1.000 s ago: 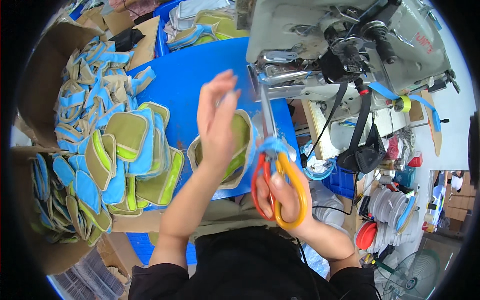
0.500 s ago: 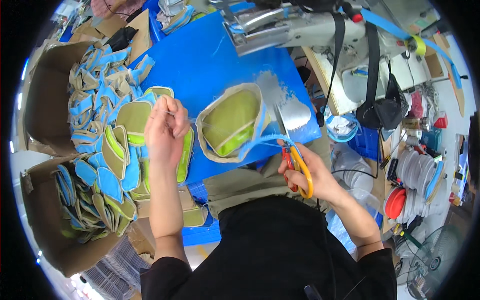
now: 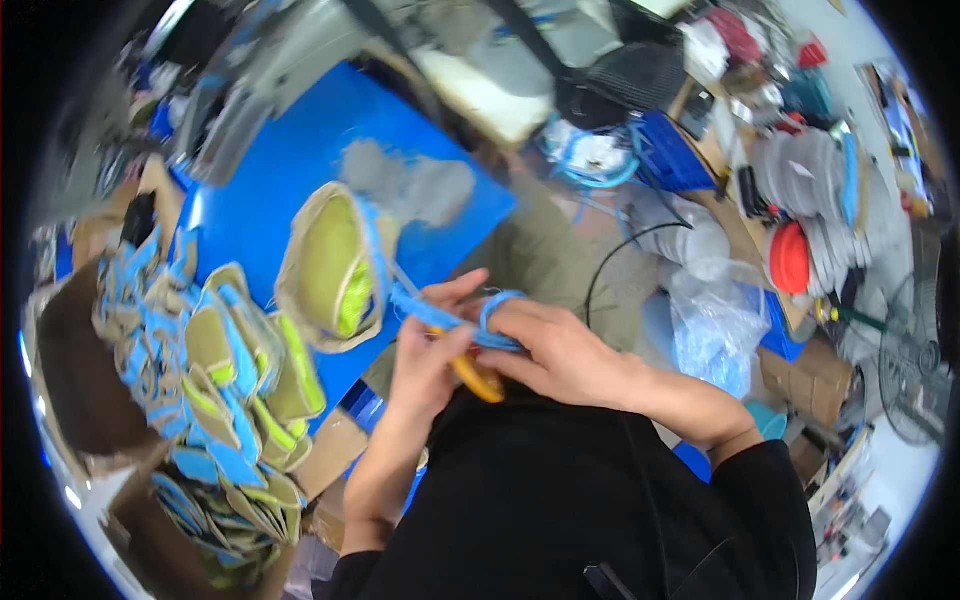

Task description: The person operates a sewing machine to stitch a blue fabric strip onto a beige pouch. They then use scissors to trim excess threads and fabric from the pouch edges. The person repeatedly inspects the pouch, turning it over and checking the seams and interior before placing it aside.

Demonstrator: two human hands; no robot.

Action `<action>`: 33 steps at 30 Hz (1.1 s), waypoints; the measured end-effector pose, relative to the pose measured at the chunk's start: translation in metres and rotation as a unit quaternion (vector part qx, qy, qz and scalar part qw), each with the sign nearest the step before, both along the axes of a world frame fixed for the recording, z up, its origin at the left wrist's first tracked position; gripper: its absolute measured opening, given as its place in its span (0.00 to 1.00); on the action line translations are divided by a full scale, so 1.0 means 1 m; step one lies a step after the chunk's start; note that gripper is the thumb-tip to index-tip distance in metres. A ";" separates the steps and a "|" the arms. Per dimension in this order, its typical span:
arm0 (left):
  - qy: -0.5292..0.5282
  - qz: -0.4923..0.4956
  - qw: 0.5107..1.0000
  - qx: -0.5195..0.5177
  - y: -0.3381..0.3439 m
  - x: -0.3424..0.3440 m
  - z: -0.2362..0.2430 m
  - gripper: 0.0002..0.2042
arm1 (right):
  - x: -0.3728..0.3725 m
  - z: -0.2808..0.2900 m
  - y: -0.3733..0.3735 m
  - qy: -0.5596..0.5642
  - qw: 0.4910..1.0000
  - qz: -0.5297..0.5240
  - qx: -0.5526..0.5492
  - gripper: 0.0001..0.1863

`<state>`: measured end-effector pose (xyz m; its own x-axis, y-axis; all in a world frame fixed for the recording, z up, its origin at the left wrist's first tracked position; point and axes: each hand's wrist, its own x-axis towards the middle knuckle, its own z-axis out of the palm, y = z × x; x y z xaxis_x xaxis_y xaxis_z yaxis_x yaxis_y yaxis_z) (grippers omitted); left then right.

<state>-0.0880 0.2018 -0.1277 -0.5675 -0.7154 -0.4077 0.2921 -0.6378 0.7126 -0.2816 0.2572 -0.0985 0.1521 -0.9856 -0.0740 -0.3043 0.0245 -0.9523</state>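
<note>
In front of my body my two hands come together over a pair of orange-handled scissors (image 3: 480, 381) and a blue fabric strip (image 3: 432, 312). My left hand (image 3: 424, 368) is closed, its thumb pressed on the scissors near the handle. My right hand (image 3: 560, 352) is closed round the blue strip, which loops by its index finger. The scissors' blades point up and left, partly hidden by the strip. Just left of the blades, a green pouch piece with a beige rim and blue edge (image 3: 330, 270) stands on the blue tabletop (image 3: 290, 135).
On the left, green, beige and blue sewn pieces (image 3: 222, 345) are heaped by cardboard boxes (image 3: 85, 360). A machine arm (image 3: 235, 125) is blurred at the upper left. White rolls (image 3: 800, 175), a red roll (image 3: 789, 257), a clear plastic bag (image 3: 712, 320) and a fan (image 3: 910, 345) are at right.
My view has swung right. My left hand has come from the left, where it pinched thin threads, to the scissors. My right hand now grips the blue strip.
</note>
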 end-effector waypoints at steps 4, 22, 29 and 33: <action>-0.043 0.009 0.996 0.079 0.004 0.032 0.001 0.26 | -0.053 -0.028 0.007 -0.034 0.973 -0.172 0.152 0.11; -0.115 -0.004 0.993 0.024 0.007 -0.026 -0.001 0.19 | -0.189 -0.226 -0.035 0.097 0.765 -0.634 -0.064 0.41; -0.126 0.081 0.989 -0.004 0.022 -0.028 -0.008 0.10 | -0.016 -0.071 0.019 -0.215 0.973 -0.009 0.079 0.27; -0.188 0.029 0.974 -0.121 0.026 -0.027 -0.009 0.19 | 0.013 -0.067 0.010 -0.196 0.972 0.064 0.109 0.30</action>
<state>-0.1151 0.2280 -0.1367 -0.3662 -0.8431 -0.3939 0.0125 -0.4277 0.9038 -0.2690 0.2676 -0.1651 0.3303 -0.9242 -0.1916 0.0671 0.2254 -0.9719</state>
